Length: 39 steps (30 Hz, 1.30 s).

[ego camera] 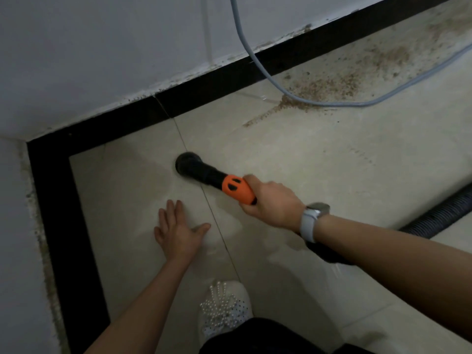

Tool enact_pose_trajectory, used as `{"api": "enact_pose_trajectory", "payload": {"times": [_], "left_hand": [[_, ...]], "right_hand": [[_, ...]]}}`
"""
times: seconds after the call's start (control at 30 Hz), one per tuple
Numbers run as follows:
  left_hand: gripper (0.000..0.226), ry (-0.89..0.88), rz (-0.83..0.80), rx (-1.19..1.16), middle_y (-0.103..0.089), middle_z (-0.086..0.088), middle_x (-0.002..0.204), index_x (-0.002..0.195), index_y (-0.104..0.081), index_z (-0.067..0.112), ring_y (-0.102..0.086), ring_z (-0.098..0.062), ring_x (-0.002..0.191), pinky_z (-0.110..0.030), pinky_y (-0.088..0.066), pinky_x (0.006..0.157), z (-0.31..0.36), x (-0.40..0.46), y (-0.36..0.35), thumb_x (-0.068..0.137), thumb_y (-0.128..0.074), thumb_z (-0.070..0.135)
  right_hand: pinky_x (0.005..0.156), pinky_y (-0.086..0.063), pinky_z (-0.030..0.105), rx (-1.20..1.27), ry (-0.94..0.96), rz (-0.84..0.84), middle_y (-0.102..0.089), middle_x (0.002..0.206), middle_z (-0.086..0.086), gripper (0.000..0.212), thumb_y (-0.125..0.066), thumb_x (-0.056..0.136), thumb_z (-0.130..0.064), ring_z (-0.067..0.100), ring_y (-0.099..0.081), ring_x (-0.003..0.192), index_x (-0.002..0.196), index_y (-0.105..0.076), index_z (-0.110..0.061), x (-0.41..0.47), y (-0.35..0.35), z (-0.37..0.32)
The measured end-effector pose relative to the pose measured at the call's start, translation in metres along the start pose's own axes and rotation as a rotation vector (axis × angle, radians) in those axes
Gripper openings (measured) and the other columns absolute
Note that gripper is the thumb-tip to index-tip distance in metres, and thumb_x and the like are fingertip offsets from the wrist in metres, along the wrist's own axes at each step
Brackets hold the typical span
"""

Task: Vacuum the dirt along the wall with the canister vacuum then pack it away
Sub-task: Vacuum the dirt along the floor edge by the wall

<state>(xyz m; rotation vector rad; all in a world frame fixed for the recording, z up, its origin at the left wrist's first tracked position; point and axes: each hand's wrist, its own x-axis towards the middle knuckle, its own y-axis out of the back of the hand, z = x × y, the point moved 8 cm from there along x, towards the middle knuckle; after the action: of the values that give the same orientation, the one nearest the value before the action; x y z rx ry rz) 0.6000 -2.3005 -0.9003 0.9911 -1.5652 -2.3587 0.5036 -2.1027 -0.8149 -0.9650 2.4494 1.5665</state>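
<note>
The right hand (pixel 268 200) wraps its fingers round the orange collar (pixel 236 188) of the nozzle (pixel 194 167), a firm closed grip with the thumb on the near side. The left hand (pixel 176 229) lies flat on the floor (pixel 293 154), fingers straight and a little spread, holding nothing; it seems to prop the person up.

From the collar a smooth black tube runs to a round flared mouth, which sits on or just above the tile beside a grout line, near the corner. Behind the wrist, which wears a pale-strapped watch (pixel 313 218), a black ribbed hose (pixel 434 215) trails off to the right. The canister itself is out of view.

The tiles round the nozzle and in the corner look clean, so that stretch seems done. Much is left: a wide patch of brown, grainy dirt (pixel 329 85) lies further right along the wall, well apart from the nozzle, thinning to a streak at its near end. Fine specks also sit on top of the skirting (pixel 209 90). Packing away is not yet begun.

The floor is pale, glossy tile with thin grout joints. The skirting is a shiny black band turning the corner; the wall (pixel 102 47) above is matt white, chipped along its lower edge. A smooth grey cable (pixel 255 57) hangs down the wall and loops across the dirt. At the bottom a white shoe (pixel 224 307) is studded with pearl-like beads.
</note>
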Motion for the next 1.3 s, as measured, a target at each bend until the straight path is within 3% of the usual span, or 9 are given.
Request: {"api": "enact_pose_trajectory", "payload": {"times": [0.2,0.4,0.53,0.63,0.77,0.93,1.1,1.3], "left_hand": [[0.079,-0.039,0.017,-0.027,-0.014,0.001,0.158,0.146,-0.031,0.021,-0.009,-0.019,0.144,-0.042,-0.016,0.111,-0.002,-0.001,0.011,0.080,-0.069,0.041],[0.050,-0.013,0.130,-0.159,-0.039,-0.012,0.146,0.131,-0.054,0.007,-0.031,-0.029,0.134,-0.041,-0.027,0.105,-0.012,0.001,0.030,0.083,-0.067,0.012],[0.049,-0.023,0.117,-0.160,-0.042,-0.014,0.143,0.131,-0.054,0.007,-0.033,-0.033,0.131,-0.043,-0.031,0.103,-0.008,0.005,0.031,0.084,-0.067,0.015],[0.048,-0.038,0.128,-0.165,-0.041,-0.015,0.143,0.132,-0.052,0.006,-0.033,-0.034,0.132,-0.043,-0.031,0.104,-0.001,0.006,0.031,0.087,-0.065,0.016],[0.054,-0.052,0.083,-0.152,-0.035,-0.013,0.148,0.138,-0.044,0.008,-0.030,-0.032,0.135,-0.044,-0.027,0.108,0.015,0.009,0.028,0.089,-0.062,0.023],[0.070,-0.212,-0.022,-0.031,-0.015,-0.008,0.157,0.147,-0.029,0.016,-0.012,-0.024,0.144,-0.041,-0.017,0.113,0.060,0.009,0.008,0.088,-0.060,0.037],[0.093,-0.337,-0.184,0.208,0.012,-0.004,0.159,0.151,-0.001,0.021,0.011,-0.022,0.145,-0.043,-0.003,0.116,0.105,0.016,-0.019,0.084,-0.058,0.052],[0.099,-0.342,-0.210,0.246,0.015,-0.008,0.158,0.151,0.003,0.015,0.012,-0.027,0.145,-0.037,-0.002,0.117,0.111,0.018,-0.027,0.084,-0.061,0.049]], "right_hand": [[0.060,-0.038,0.032,0.097,0.000,-0.077,-0.064,0.094,0.014,0.043,-0.057,0.088,-0.034,0.036,-0.060,0.078,0.124,-0.041,-0.016,-0.005,-0.006,0.003],[0.059,-0.036,0.027,0.090,0.091,-0.296,-0.065,0.091,0.006,0.043,-0.058,0.088,-0.035,0.021,-0.056,0.069,0.126,-0.043,-0.023,-0.075,-0.033,0.029],[0.061,-0.039,0.027,0.085,0.103,-0.405,-0.065,0.093,0.005,0.039,-0.058,0.089,-0.034,0.018,-0.054,0.068,0.124,-0.045,-0.023,-0.092,-0.037,0.042],[0.060,-0.038,0.029,0.045,0.080,-0.318,-0.065,0.089,0.007,0.040,-0.057,0.088,-0.036,0.025,-0.057,0.071,0.124,-0.045,-0.022,-0.079,-0.025,0.046],[0.064,-0.038,0.031,0.038,-0.031,-0.123,-0.066,0.101,0.015,0.047,-0.058,0.088,-0.037,0.035,-0.062,0.087,0.129,-0.042,-0.021,-0.049,0.006,0.061],[0.062,-0.036,0.032,0.128,-0.206,0.060,-0.064,0.095,0.014,0.042,-0.058,0.088,-0.036,0.035,-0.060,0.082,0.122,-0.045,-0.015,-0.016,0.040,0.087],[0.060,-0.040,0.034,0.206,-0.366,0.170,-0.055,0.082,0.006,0.036,-0.057,0.089,-0.038,0.029,-0.055,0.069,0.110,-0.043,-0.011,-0.009,0.057,0.118],[0.058,-0.038,0.032,0.211,-0.521,0.301,-0.058,0.082,0.008,0.034,-0.057,0.087,-0.043,0.029,-0.053,0.066,0.094,-0.035,-0.018,-0.022,0.058,0.135]]}}
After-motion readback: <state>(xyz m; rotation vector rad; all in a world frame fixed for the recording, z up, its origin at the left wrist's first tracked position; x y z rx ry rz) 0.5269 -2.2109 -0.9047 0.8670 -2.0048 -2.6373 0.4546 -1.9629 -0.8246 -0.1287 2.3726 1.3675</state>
